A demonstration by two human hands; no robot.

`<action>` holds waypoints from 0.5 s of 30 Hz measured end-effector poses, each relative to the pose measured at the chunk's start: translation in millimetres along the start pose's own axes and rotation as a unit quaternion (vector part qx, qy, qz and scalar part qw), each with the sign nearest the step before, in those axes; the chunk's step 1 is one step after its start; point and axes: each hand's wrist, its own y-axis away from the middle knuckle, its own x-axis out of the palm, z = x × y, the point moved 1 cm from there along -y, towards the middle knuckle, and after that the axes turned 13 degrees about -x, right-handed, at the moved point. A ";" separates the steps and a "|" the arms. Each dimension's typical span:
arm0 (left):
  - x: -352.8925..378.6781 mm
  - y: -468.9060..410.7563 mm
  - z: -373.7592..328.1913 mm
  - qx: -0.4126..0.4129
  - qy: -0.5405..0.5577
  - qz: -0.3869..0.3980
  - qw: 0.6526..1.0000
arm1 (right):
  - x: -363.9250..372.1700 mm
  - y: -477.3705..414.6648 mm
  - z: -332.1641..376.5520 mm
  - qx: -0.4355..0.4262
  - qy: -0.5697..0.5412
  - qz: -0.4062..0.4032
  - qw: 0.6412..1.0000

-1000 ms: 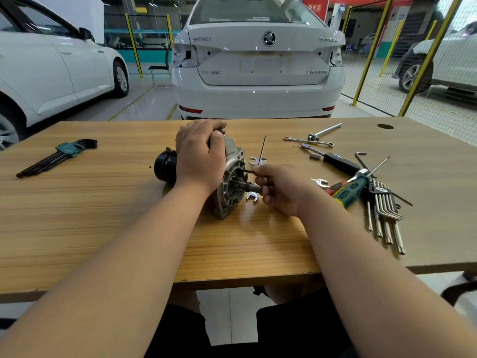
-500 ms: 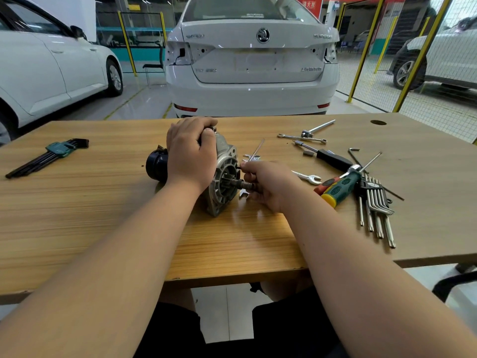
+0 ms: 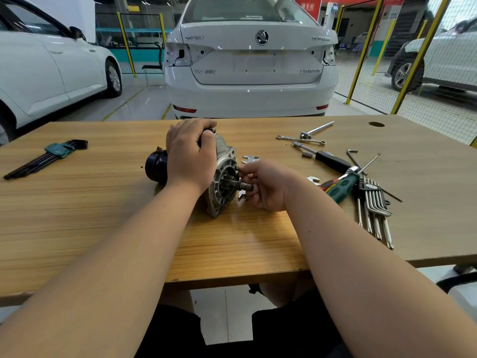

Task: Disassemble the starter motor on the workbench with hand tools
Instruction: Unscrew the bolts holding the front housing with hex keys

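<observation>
Wooden bench (image 3: pixel 77 215): carries the motor and all the tools, and the motor lies near its middle.
Motor (image 3: pixel 224 161): on its side, with the silver flange (image 3: pixel 219 202) facing right, the black cap (image 3: pixel 154 166) on the left end, and the shaft (image 3: pixel 242 186) sticking out of the flange to the right.
Left hand (image 3: pixel 189 153): clamped over the top of the motor body, fingers wrapped round its far side.
Right hand (image 3: pixel 268 186): just right of the flange, fingers curled tight. Thumb and forefinger tips meet against the flange face just above the shaft, and the lower fingers lie by the shaft end. Whether they hold anything cannot be told.
Spanner (image 3: pixel 249 158): flat on the bench just right of the motor. Its forked end shows beyond the knuckles and the rest is hidden under the hand.
Screwdriver (image 3: pixel 340 188): green-and-red handle, right of the motor past the wrist, blade pointing away to the right.
Torx keys (image 3: pixel 374 208): a silver fan right of the motor, just beyond the screwdriver.
Black driver (image 3: pixel 327 158): right of the motor, a little further back.
Wrench (image 3: pixel 300 140): thin and silver, back-right of the motor, with a ratchet bar (image 3: pixel 316 130) just behind it.
Hex keys (image 3: pixel 49 157): dark set in a green holder, well to the left of the motor.
Car (image 3: pixel 251 60): white, tail towards the bench, behind the motor past the far edge.
</observation>
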 end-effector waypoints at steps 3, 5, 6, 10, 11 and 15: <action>0.0 0.1 0.0 0.001 -0.003 -0.002 1.000 | -0.4 -0.2 -0.3 -0.003 0.005 -0.004 1.000; 0.1 0.4 0.5 0.000 -0.006 0.000 1.000 | -0.3 -1.3 -0.7 -0.005 0.004 -0.005 1.000; -0.1 0.6 0.6 0.000 -0.007 0.001 1.000 | -0.1 -2.0 -0.6 -0.006 0.003 -0.005 1.000; 0.1 -0.4 1.3 -0.001 -0.008 0.000 1.000 | -0.4 -3.9 1.1 -0.006 0.007 -0.005 1.000; 0.3 -0.8 1.6 -0.001 -0.008 0.000 1.000 | -1.1 -4.4 1.7 -0.011 0.016 -0.002 1.000; 0.8 -1.7 2.2 0.001 -0.008 -0.001 1.000 | -2.1 -7.0 3.2 -0.045 0.055 0.010 0.997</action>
